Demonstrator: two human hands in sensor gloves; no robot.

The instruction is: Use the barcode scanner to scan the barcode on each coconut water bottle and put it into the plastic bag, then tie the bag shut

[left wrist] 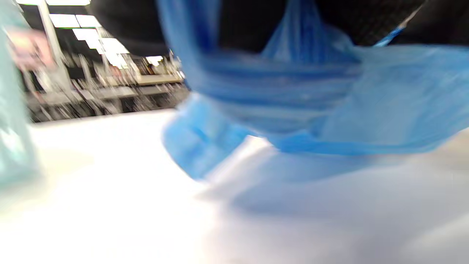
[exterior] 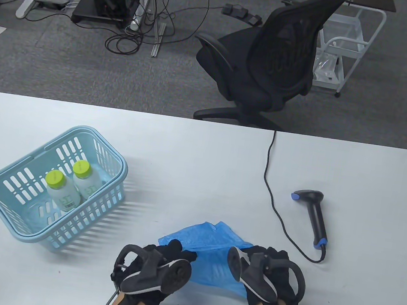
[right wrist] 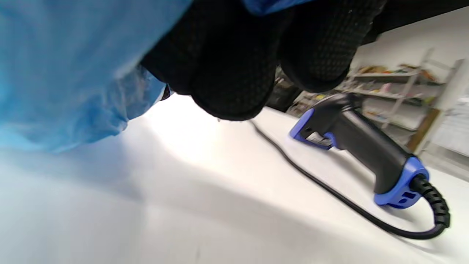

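Observation:
A crumpled blue plastic bag (exterior: 212, 254) lies on the white table (exterior: 203, 152) near its front edge, between my two hands. My left hand (exterior: 179, 252) grips the bag's left side, and my right hand (exterior: 266, 256) grips its right side with fingers (right wrist: 227, 73) curled. Both wrist views show the bag (left wrist: 311, 102) (right wrist: 66, 73) close up, hanging from the gloves just above the table. Two coconut water bottles (exterior: 60, 187) (exterior: 86, 180) with green caps stand in a light blue basket (exterior: 85, 129) at the left. The black and blue barcode scanner (exterior: 315, 217) (right wrist: 366, 146) lies at the right, untouched.
The scanner's black cable (exterior: 275, 208) runs from its handle across the table and over the far edge. A black office chair (exterior: 269, 63) stands beyond the table. The basket shows as a teal blur (left wrist: 11, 139) at the left of the left wrist view.

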